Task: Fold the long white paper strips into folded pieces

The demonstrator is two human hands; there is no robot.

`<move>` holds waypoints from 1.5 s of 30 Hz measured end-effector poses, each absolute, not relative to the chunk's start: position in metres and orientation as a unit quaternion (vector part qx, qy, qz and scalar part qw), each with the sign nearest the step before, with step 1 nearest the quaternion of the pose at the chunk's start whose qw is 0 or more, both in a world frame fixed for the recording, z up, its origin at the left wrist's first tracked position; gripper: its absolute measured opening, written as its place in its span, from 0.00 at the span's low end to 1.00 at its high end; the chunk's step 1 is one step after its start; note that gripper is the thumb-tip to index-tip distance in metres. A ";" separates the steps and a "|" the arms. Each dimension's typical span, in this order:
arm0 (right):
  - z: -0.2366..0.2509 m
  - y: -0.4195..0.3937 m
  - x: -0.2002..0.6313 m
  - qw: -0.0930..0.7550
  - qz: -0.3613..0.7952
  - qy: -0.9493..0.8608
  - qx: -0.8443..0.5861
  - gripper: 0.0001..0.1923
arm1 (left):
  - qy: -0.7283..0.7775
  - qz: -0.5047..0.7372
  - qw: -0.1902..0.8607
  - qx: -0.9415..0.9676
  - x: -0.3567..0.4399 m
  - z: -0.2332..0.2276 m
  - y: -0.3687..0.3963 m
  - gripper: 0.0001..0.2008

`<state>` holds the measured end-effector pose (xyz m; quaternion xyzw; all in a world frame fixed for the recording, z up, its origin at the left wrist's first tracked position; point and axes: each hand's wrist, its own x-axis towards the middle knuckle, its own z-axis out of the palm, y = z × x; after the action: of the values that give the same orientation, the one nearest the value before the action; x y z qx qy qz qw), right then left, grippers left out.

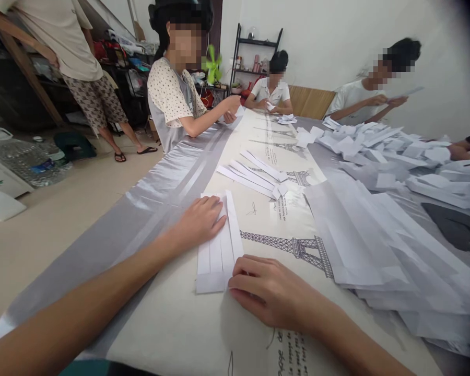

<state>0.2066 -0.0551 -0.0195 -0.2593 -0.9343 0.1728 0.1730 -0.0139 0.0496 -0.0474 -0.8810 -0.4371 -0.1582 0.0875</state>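
Observation:
A set of white paper strips (219, 245) lies side by side on the tablecloth (168, 318) in front of me, their near ends folded over. My left hand (199, 222) rests flat on the far left part of the strips, fingers together. My right hand (268, 292) presses its fingertips on the folded near end. Neither hand lifts anything off the table.
More folded strips (254, 175) lie further up the cloth, which shows Eiffel Tower prints. A large heap of white paper (379, 230) fills the right side. Three seated people fold paper at the far end; another stands at the back left. Water bottles (31, 159) sit on the floor.

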 end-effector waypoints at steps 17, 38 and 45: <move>-0.028 -0.056 0.202 0.166 0.200 -0.924 -0.281 0.11 | -0.447 -0.144 0.069 -0.880 -0.012 -0.044 0.047 0.15; -0.026 -0.055 0.198 0.182 0.290 -0.860 -0.379 0.07 | -0.439 -0.137 0.080 -0.884 -0.013 -0.046 0.049 0.16; -0.022 -0.057 0.205 0.207 0.015 -0.954 -0.216 0.10 | -0.431 -0.142 0.080 -0.888 -0.013 -0.045 0.050 0.16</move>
<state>0.2046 -0.0570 -0.0219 -0.2161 -0.9541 0.0151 0.2070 -0.0126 0.0497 -0.0448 -0.8875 -0.4309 -0.1425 0.0800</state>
